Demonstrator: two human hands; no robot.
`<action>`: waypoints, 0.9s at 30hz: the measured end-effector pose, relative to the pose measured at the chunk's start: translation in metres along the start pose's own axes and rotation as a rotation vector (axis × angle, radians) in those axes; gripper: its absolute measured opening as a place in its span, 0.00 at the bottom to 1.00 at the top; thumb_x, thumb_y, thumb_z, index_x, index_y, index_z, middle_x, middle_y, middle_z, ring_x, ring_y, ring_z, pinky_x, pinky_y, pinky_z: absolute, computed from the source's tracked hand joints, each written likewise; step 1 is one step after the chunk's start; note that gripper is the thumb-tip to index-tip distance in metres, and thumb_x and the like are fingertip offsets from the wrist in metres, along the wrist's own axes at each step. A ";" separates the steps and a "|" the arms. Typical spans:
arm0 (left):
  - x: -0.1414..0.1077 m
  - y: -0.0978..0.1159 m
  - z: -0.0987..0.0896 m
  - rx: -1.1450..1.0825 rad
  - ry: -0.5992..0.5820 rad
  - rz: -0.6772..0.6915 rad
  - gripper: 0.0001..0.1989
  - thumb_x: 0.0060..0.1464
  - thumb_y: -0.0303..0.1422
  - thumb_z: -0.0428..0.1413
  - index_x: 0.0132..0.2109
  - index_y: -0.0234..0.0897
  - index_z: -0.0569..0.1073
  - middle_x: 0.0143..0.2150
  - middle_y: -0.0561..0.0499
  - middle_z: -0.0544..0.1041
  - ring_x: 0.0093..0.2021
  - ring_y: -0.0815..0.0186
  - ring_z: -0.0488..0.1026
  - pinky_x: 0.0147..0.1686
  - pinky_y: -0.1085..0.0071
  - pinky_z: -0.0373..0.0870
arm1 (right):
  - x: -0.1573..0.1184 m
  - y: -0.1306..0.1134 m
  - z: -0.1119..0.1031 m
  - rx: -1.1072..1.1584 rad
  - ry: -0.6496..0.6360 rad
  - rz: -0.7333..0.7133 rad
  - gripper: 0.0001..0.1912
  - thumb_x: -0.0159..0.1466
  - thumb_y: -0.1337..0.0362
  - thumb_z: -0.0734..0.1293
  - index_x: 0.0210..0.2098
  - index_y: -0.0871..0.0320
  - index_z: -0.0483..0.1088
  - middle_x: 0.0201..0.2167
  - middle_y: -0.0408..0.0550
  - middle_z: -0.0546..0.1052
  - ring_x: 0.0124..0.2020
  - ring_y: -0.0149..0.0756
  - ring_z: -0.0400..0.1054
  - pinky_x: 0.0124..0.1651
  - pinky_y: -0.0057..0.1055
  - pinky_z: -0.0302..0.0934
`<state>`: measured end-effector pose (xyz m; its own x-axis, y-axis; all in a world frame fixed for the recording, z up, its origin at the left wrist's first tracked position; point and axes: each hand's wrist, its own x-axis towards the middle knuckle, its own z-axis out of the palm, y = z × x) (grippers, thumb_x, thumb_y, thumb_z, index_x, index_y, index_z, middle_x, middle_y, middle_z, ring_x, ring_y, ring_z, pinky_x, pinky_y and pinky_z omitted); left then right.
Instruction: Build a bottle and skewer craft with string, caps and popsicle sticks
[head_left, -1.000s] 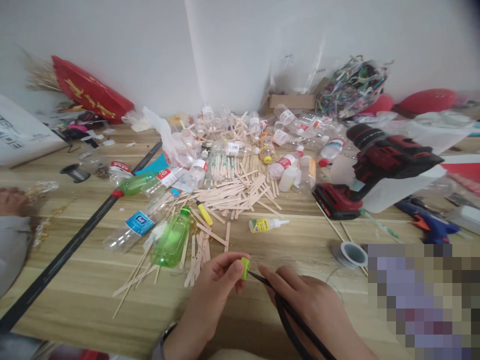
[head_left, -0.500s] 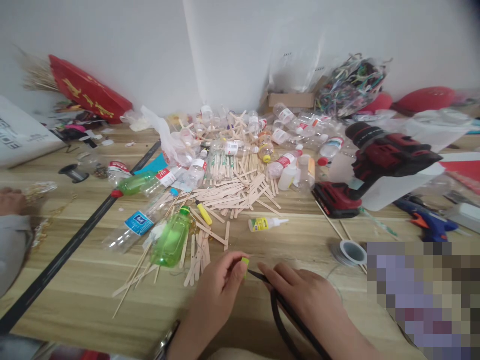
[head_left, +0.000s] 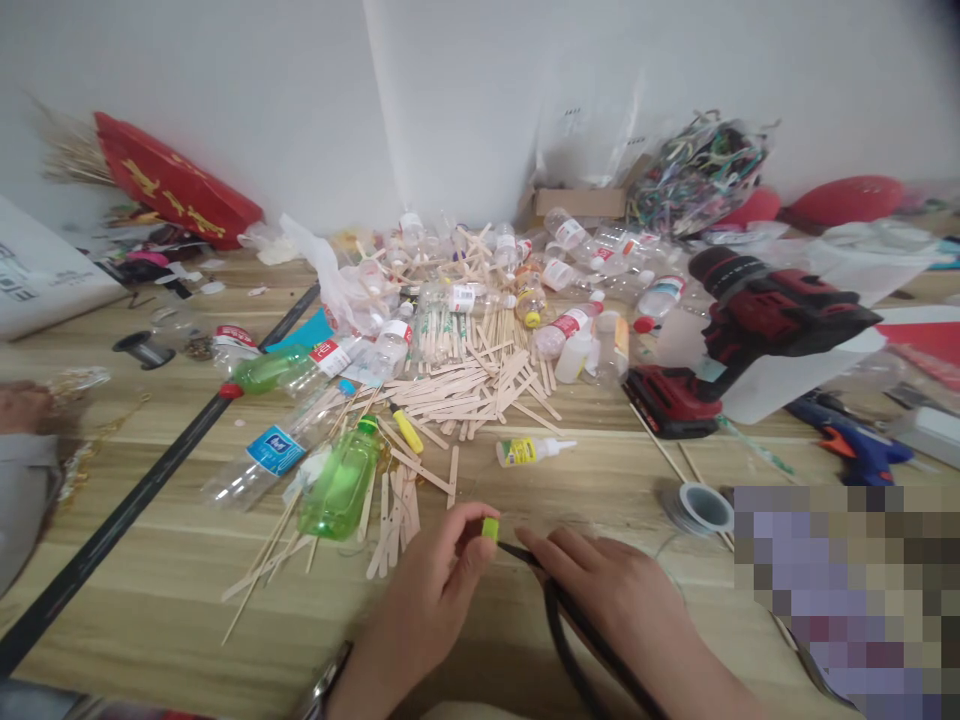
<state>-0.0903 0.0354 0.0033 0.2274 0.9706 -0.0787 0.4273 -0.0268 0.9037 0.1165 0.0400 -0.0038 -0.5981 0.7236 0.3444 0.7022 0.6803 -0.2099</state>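
Observation:
Between the thumb and fingers of my left hand is a small yellow-green piece; its kind is too small to tell. My right hand is closed around black pliers, whose two long curved handles run down below the palm. The pointed dark tip reaches left to just beside the piece; whether it touches cannot be made out. In front of both hands lies a glue bottle with a yellow label. Flat wooden sticks and a green plastic bottle rest left of my left hand.
A red-black cordless drill stands at right, with a wire spool and a blue glue gun nearby. Plastic bottles and sticks heap at the back. A dark strip crosses the left. Another person's hand is far left.
Almost nothing differs; the view has shifted very slightly. Both hands keep their hold, with the pliers' tip still next to the yellow-green piece.

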 end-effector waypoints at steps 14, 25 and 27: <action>-0.002 0.000 -0.006 0.062 -0.020 0.132 0.15 0.64 0.40 0.48 0.52 0.39 0.70 0.46 0.44 0.78 0.45 0.59 0.74 0.46 0.68 0.67 | 0.004 -0.005 -0.004 0.423 -0.094 0.186 0.13 0.71 0.65 0.57 0.38 0.55 0.73 0.27 0.41 0.78 0.25 0.30 0.74 0.28 0.22 0.65; -0.005 0.004 -0.007 0.085 -0.041 0.176 0.13 0.63 0.37 0.49 0.51 0.40 0.71 0.47 0.43 0.77 0.47 0.57 0.73 0.48 0.66 0.66 | 0.004 -0.009 -0.004 0.520 -0.112 0.245 0.18 0.72 0.62 0.56 0.30 0.55 0.71 0.24 0.41 0.76 0.26 0.31 0.73 0.29 0.23 0.66; -0.003 0.002 -0.008 0.053 -0.049 0.159 0.14 0.63 0.38 0.49 0.51 0.40 0.71 0.47 0.44 0.77 0.46 0.58 0.73 0.47 0.66 0.66 | 0.004 -0.006 -0.003 0.445 -0.123 0.196 0.15 0.72 0.63 0.56 0.36 0.54 0.72 0.26 0.41 0.77 0.27 0.32 0.74 0.30 0.23 0.66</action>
<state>-0.0972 0.0346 0.0090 0.3375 0.9404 0.0414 0.4279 -0.1924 0.8831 0.1109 0.0389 0.0015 -0.5316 0.8328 0.1543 0.5890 0.4944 -0.6393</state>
